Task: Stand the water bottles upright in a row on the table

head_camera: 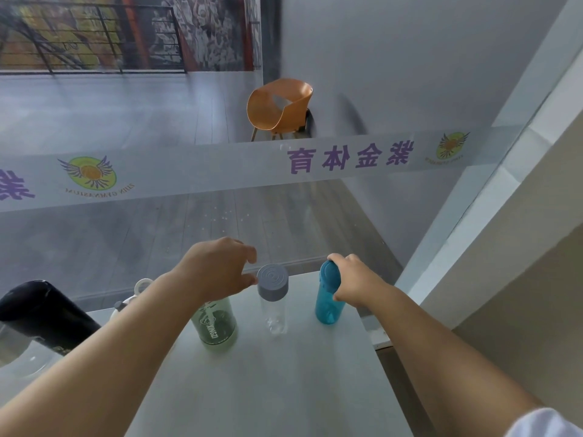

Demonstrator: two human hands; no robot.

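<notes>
Teal bottle (329,298) stands upright on the bench (284,373), the right hand (353,280) wrapped round its cap. Left of it, the clear bottle (273,298) stands vertical; the left hand (217,266), fingers loosely curled, touches its grey cap.

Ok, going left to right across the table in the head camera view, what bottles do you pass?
Black bottle → white bottle, mostly hidden behind the left forearm → green bottle under the left hand → clear bottle with a grey cap → teal bottle, the right hand on it.
</notes>
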